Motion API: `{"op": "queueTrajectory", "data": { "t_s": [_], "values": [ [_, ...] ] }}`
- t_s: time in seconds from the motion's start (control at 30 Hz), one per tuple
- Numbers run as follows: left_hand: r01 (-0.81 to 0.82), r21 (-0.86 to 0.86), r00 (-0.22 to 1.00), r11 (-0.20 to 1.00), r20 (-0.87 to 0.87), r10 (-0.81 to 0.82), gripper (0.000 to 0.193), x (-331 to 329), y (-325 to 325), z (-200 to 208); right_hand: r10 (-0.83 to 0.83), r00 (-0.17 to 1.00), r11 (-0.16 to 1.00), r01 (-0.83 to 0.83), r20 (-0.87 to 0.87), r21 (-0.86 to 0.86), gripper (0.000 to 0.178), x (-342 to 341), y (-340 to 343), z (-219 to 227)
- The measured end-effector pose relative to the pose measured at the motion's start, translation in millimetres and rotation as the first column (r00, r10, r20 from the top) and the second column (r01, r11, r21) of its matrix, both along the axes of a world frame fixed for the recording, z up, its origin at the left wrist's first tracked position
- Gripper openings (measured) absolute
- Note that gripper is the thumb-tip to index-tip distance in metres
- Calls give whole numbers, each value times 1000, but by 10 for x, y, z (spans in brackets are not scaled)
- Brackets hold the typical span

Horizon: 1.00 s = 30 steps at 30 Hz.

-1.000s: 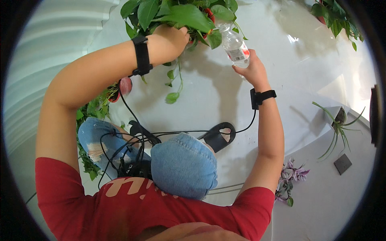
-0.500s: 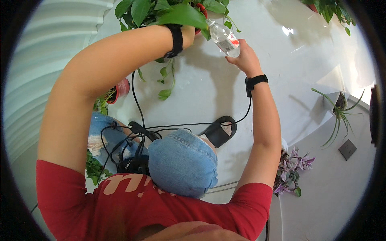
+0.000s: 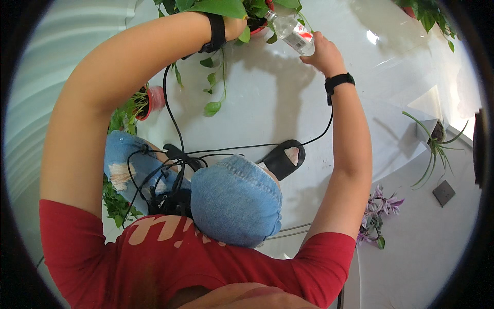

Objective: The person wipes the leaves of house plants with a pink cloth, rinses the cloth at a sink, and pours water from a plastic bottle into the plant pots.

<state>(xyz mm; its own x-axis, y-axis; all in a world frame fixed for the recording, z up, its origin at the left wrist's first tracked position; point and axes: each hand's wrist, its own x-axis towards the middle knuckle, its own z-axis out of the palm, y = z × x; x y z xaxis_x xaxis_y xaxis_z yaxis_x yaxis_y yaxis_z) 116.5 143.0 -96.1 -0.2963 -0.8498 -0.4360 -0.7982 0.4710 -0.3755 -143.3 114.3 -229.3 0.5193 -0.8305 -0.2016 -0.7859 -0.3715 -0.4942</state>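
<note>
My right hand (image 3: 327, 55) is closed round the base of a clear plastic bottle (image 3: 294, 35) with a red and white label. The bottle tilts, its uncapped mouth at the rim of a red pot (image 3: 270, 5). Dark soil shows inside the pot, and broad green leaves (image 3: 221, 7) of a trailing plant hang over it. Beside the pot, my left hand (image 3: 235, 28) reaches in under the leaves. Its fingers are mostly hidden there, so I cannot tell what they touch. Each wrist wears a black strap.
A smaller red pot (image 3: 152, 103) with a plant stands near my left knee. Black cables (image 3: 172, 110) run from my wrists across my lap. To the right are a spider plant (image 3: 436, 141), a purple-leaved plant (image 3: 380, 211) and another hanging plant (image 3: 429, 18) at the top corner.
My right hand and the bottle have shifted slightly right and upward in view. More of the pot and its soil shows now. My left hand has moved a little upward.
</note>
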Motion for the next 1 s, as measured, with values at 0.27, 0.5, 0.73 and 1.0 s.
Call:
{"op": "queueTrajectory", "data": {
  "t_s": [0.27,0.5,0.73,1.0],
  "values": [
    [162,-14,965,987,210,-156,25,148,47,-222,29,996,998,-33,-86,-50,52,94,-85,235],
    [-233,-1,972,972,-3,233,46,-89,47,94,1,990,999,-8,-144,-53,51,30,-108,288],
    [40,44,986,998,163,-47,40,44,13,-240,-8,985,998,-2,-173,-59,54,40,-102,316],
    [149,72,959,986,231,-162,34,151,22,-334,-7,992,997,-4,-127,-81,52,47,-68,330]
  ]
}}
